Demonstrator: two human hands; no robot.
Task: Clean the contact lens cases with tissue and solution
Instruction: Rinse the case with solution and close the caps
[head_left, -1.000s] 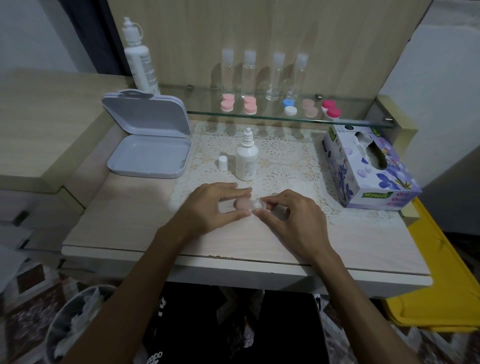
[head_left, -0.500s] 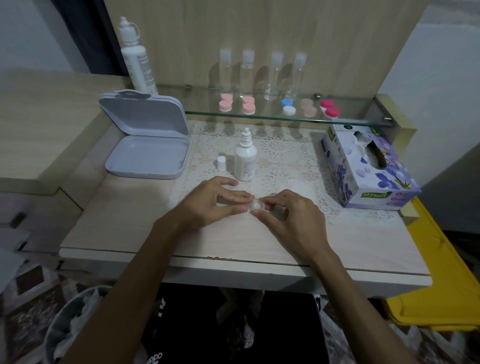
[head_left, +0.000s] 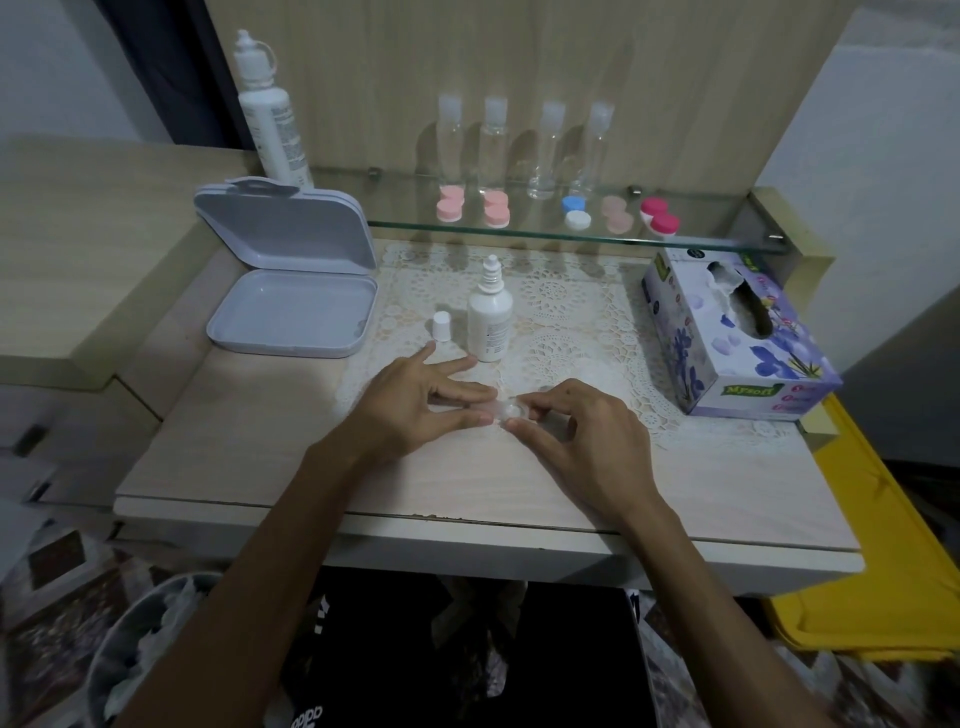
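A small clear contact lens case (head_left: 508, 411) is pinched between both hands just above the table, over the lace mat (head_left: 561, 322). My left hand (head_left: 415, 405) grips its left end with thumb and fingertips, the other fingers spread. My right hand (head_left: 576, 431) holds its right end, and part of the case is hidden under those fingers. An uncapped white solution bottle (head_left: 489, 317) stands just behind my left hand, with its cap (head_left: 441, 326) beside it. The tissue box (head_left: 727, 338) sits at the right. No tissue is in either hand.
An open grey plastic box (head_left: 291, 312) lies at the left. A glass shelf (head_left: 519, 235) at the back carries several coloured lens cases (head_left: 496, 209), clear bottles (head_left: 493, 140) and a tall white bottle (head_left: 270, 119). A bin (head_left: 140, 654) with tissues stands below left; a yellow container (head_left: 872, 561) is at the right.
The pink piece seen in my left fingers a second ago is no longer visible. My left fingers have spread out, and both hands stay together on the case.
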